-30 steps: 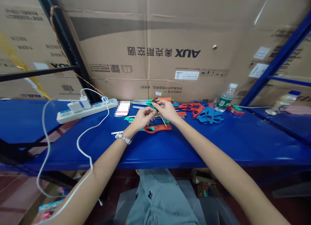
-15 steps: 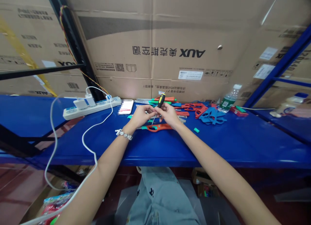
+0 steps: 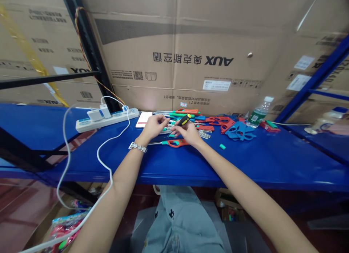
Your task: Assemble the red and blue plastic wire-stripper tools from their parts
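Note:
My right hand (image 3: 190, 133) is closed around a screwdriver (image 3: 184, 119) with a black and yellow handle, which slants up and to the right. To its left, my left hand (image 3: 156, 125) has its fingertips pinched together; what they hold, if anything, is too small to make out. Below both hands lies an orange and green trigger lighter (image 3: 176, 143) with a long metal tube. Behind them is another orange lighter (image 3: 188, 111) among green and blue ones. Thin metal pieces (image 3: 204, 134) lie beside my right hand, partly hidden by it.
Red plastic shells (image 3: 225, 124) and blue plastic shells (image 3: 241, 131) lie right of my hands, near a green cap (image 3: 222, 146) and a water bottle (image 3: 260, 113). At left are a phone (image 3: 143, 119) and a power strip (image 3: 107, 121) with a white cable. A cardboard box (image 3: 191, 34) stands behind.
My hands have moved apart, the left one shifting left. The screwdriver has tipped from nearly upright to a slant toward the right. The view has shifted slightly.

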Demonstrator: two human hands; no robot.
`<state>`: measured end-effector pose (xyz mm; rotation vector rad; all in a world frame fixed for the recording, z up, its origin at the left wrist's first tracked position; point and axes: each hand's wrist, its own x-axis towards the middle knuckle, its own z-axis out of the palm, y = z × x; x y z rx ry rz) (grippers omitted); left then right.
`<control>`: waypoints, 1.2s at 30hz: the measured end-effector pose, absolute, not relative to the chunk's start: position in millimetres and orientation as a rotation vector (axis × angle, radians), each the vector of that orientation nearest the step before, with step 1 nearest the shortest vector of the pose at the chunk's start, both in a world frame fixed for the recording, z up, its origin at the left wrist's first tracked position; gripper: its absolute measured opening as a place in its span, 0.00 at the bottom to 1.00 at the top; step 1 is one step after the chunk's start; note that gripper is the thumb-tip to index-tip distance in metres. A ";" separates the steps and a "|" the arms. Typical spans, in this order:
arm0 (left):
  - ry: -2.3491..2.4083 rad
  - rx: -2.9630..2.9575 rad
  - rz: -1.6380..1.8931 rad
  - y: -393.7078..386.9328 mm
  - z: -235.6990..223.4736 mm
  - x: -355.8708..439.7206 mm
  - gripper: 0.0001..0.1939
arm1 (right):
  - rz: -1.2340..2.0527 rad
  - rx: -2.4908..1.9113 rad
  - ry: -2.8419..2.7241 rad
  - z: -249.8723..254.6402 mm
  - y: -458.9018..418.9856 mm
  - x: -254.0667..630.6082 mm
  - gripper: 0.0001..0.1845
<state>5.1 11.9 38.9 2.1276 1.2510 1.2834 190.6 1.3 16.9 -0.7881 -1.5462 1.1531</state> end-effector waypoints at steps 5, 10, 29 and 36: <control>1.260 2.151 1.255 12.0 38.8 5.1 0.19 | 1.162 -0.822 -1.564 13.3 -2.2 186.0 0.12; 1.255 2.152 1.237 11.4 39.4 4.6 0.18 | 1.209 -0.793 -1.538 13.9 -1.7 185.7 0.17; 0.986 2.088 0.965 11.9 32.3 7.6 0.11 | 1.040 -0.843 -1.329 40.0 3.9 211.1 0.14; 1.011 2.102 0.970 13.5 30.3 12.8 0.09 | 1.027 -0.836 -1.328 42.4 1.6 211.2 0.15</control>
